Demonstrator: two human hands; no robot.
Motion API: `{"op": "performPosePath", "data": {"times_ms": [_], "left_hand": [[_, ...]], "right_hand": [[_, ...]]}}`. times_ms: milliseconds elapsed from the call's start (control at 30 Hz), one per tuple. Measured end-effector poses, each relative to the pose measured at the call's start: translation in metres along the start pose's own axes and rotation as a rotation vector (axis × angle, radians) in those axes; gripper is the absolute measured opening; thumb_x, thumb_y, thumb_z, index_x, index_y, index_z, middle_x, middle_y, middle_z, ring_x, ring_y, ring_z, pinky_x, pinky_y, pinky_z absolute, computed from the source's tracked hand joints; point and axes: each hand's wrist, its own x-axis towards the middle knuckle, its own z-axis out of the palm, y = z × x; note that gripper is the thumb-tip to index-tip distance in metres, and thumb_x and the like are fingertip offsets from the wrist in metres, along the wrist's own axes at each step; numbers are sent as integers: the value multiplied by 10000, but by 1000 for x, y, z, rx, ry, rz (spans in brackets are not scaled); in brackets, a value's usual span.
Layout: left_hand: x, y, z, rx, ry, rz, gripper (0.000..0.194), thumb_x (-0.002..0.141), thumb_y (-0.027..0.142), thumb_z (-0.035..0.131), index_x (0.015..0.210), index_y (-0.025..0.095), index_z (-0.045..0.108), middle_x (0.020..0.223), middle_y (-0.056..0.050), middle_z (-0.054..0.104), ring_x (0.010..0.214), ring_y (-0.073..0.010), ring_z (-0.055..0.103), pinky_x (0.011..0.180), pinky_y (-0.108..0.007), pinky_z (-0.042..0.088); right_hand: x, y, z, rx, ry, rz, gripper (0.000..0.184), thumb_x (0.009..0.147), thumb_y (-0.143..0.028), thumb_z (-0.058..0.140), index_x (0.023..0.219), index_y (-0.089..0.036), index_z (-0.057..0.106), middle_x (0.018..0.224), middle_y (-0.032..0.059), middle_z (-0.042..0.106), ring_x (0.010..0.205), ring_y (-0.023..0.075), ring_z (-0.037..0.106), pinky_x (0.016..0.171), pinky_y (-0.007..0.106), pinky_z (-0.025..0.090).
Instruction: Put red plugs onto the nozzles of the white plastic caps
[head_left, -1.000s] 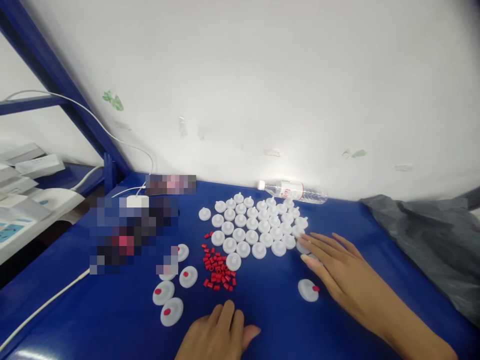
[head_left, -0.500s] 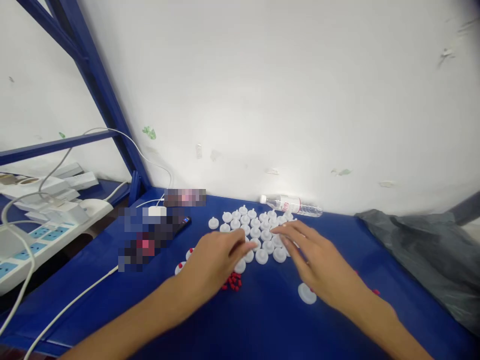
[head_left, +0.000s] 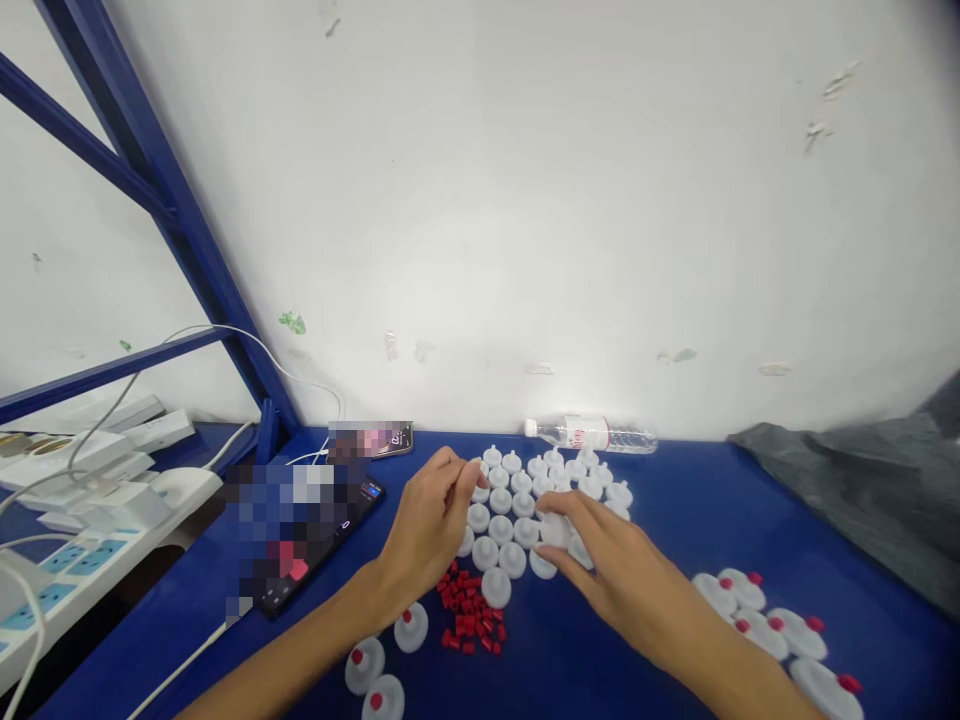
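Note:
White round plastic nozzle caps stand in a tight cluster on the blue table, most with their tips up. My right hand is closed around one white nozzle cap at the cluster's front right; this cap looks tilted, its tip toward the left. At the cluster's left edge, my left hand has its fingers curled and pressed together. Whatever may be in its pinch is hidden. Small red tip covers lie in a loose pile just below my left hand.
Nozzle caps with red tips lie at front left and at right. A clear bottle rests along the wall. Phones and white cables lie left, near a power strip. Grey plastic sheeting covers the right edge.
My right hand has come down onto the cluster and closed on a nozzle cap. My left hand has drawn back slightly, uncovering more red tip covers. The view has shifted, showing more of the table.

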Motion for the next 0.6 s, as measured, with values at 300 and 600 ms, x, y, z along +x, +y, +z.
{"op": "performPosePath", "data": {"times_ms": [300,600], "left_hand": [[-29,-25,7,-172,-87,225,374,1055,184,449,1374,303,602,1105,-45,612,861,-114,614,733,-242,515],[-19,-25,11,-299,-183,212,91,928,210,712,984,204,784,926,-29,767,786,-123,695,639,-202,516]], "right_hand": [[-6,0,12,-18,78,-164,222,1057,-354,491,1251,-246,501,1087,58,700,1000,219,706,838,374,604],[-9,-4,15,-20,146,-208,136,1063,-296,489,1176,-239,537,1087,48,725,1014,198,715,877,351,584]]}}
